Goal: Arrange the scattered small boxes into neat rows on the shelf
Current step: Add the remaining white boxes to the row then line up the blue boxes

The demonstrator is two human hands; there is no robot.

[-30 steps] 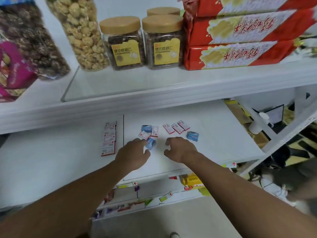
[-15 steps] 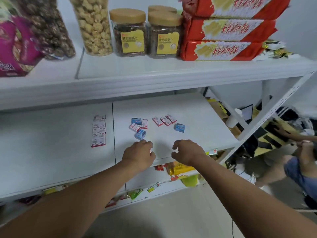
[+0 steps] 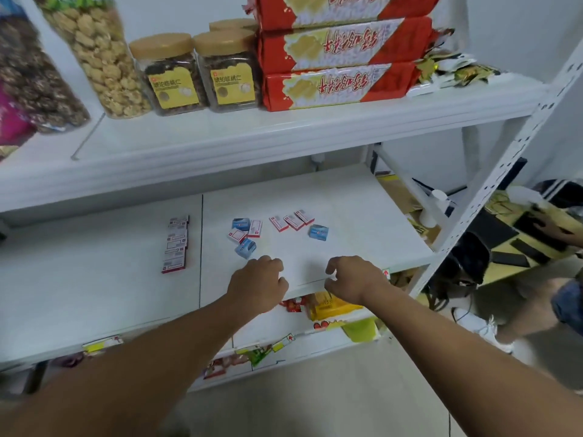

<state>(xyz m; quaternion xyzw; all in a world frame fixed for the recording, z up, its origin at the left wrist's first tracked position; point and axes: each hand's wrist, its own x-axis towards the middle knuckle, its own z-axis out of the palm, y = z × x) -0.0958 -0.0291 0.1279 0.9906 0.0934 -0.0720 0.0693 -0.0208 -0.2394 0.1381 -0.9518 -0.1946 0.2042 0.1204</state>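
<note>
Both forearms reach out over the shelf (image 3: pixel 347 197). The left hand (image 3: pixel 257 287) and right hand (image 3: pixel 355 279) hover knuckles-up near its front edge, fingers loosely curled, holding nothing. The scattered small boxes (image 3: pixel 277 228) lie just beyond.

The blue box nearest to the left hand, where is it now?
In the head view the blue box lies on the middle shelf, just beyond the left hand, in front of two red-and-white boxes.

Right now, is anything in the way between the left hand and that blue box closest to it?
No. The left hand sits just in front of the nearest blue box, with only bare white shelf between them. The other boxes lie farther back.
</note>
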